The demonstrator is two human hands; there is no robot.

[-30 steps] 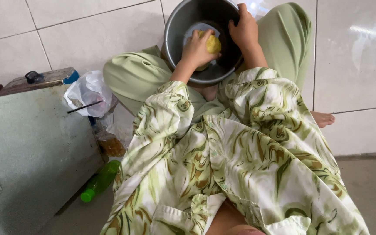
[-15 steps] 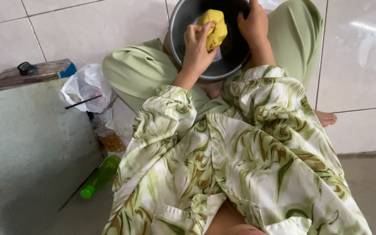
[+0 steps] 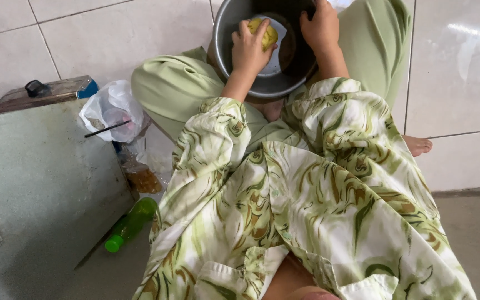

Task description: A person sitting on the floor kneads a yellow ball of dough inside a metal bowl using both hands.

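A round metal pot (image 3: 251, 83) rests between my knees on the tiled floor. Inside it, my left hand (image 3: 249, 49) is closed on a yellow sponge (image 3: 267, 33), pressed against the pot's inner surface. My right hand (image 3: 321, 26) grips the pot's far right rim, fingers curled over the edge. Both arms wear green-and-white patterned sleeves. The pot's upper part is cut off by the frame's top edge.
A grey metal panel (image 3: 34, 183) lies at the left. A green plastic bottle (image 3: 130, 225) lies beside it. A white plastic bag with a black straw (image 3: 112, 114) and a small bag of brownish stuff (image 3: 140, 176) sit near my left knee. My bare foot (image 3: 418, 145) shows at right.
My left hand has pushed the yellow sponge down from the pot's upper wall toward its bottom. The right hand stays on the rim. The camera has shifted slightly.
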